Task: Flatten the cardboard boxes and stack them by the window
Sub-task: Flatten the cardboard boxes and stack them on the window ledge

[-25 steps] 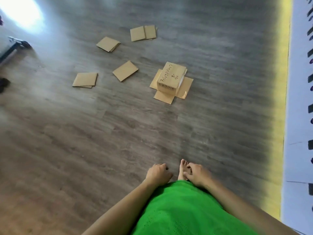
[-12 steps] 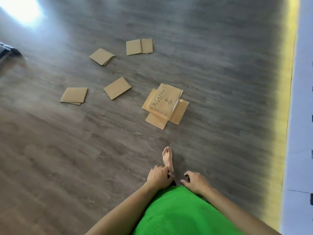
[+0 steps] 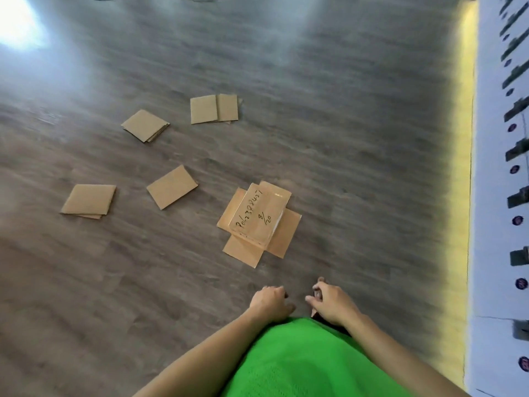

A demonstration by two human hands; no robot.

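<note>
An upturned cardboard box [image 3: 259, 216] with black handwriting stands on the wood floor, its flaps splayed flat around it. Several flattened cardboard pieces lie scattered to its left and beyond: one [image 3: 89, 200] at far left, one [image 3: 172, 187] nearer the box, one [image 3: 145, 125] farther back, and a folded pair [image 3: 214, 108] at the back. My left hand [image 3: 270, 302] and my right hand [image 3: 332, 303] hover low in front of my green shirt, short of the box. Both hold nothing, fingers loosely curled and apart.
A white wall or panel [image 3: 498, 196] with dark markings runs along the right side, with a yellow-lit strip [image 3: 461, 196] at its base. Bright glare [image 3: 17, 27] falls on the floor at top left. Cables lie at the top edge.
The view has moved forward, so the box and the flat pieces sit nearer to me. My bare foot, seen ahead of my hands before, is now hidden. My hands stay in front of my body.
</note>
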